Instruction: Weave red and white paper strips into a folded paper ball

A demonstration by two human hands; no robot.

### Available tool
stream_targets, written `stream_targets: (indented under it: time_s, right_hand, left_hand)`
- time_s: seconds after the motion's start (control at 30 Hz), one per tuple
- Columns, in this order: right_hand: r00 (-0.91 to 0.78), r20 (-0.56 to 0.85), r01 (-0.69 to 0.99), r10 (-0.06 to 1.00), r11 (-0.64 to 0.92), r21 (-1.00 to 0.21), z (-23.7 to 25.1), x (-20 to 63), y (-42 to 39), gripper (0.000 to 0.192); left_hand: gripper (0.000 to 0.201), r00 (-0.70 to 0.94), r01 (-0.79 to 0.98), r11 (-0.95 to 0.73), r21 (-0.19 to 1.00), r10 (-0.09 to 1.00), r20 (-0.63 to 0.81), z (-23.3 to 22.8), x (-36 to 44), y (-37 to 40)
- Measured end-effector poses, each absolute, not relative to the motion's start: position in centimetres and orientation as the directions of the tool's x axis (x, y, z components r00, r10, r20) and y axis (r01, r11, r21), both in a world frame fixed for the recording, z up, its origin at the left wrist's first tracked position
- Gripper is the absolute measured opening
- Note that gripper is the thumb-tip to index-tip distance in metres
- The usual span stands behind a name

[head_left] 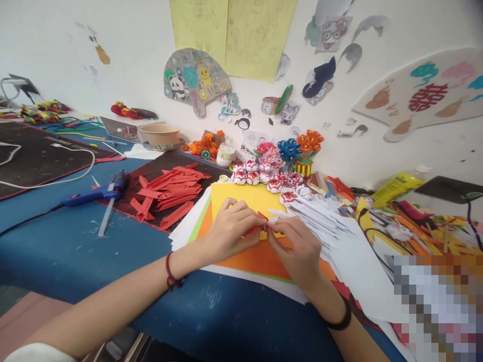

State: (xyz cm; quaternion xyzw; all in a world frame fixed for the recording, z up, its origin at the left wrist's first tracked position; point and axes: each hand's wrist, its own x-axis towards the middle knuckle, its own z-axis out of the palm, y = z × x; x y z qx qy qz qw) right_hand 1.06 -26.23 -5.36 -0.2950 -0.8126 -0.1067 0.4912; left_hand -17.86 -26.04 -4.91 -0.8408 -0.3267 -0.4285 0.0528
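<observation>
Near edge: the blue counter point(226, 314) runs across beneath both forearms.
Left hand: the person's left hand point(236, 229), a dark red cord bracelet point(171, 273) at its wrist, has its grip pinched around a small folded red paper piece point(263, 217).
Right hand: the right hand point(298, 249), with a black wristband point(342, 318), has its grip closed, thumb and finger pinching the end of a white paper strip point(277, 213) against the red piece.
Held paper: it sits between the fingertips of both hands, above the stacked sheets; the fingers cover much of it, so its full form cannot be told.
Sheets: a yellow sheet point(224, 193) lies over an orange sheet point(241, 259), with green and white edges showing below.
Glue gun: blue, it point(101, 191) lies at the left, its cord trailing off leftward.
Red pile: folded red paper strips point(175, 183) lie heaped on a black mat point(130, 183).
White strips: a loose spread point(320, 216) lies beyond the right hand.
Ornaments: red-and-white paper balls point(252, 177) cluster behind the yellow sheet.
Back row: a beige bowl point(160, 134), a labelled bottle point(225, 153) and blue flowers point(290, 149) stand near the wall.
Wall: a fan-shaped panel with a panda point(196, 78) hangs there.
</observation>
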Motion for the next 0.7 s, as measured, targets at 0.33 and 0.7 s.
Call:
stream_targets:
  time_s: [0.33,0.7]
  right_hand:
    - [-0.44,0.746,0.651,0.5,0.75,-0.118,-6.8,1.4,-25.4,0.016]
    - [-0.456,0.705,0.678,0.543,0.725,-0.12,-7.4,1.4,-25.5,0.012]
  left_hand:
    - [0.021,0.538,0.694,-0.719,0.02,0.537,0.649,-5.9,-17.9,-25.9]
    - [0.028,0.616,0.646,-0.763,0.006,0.526,0.586,-5.8,-18.5,-25.7]
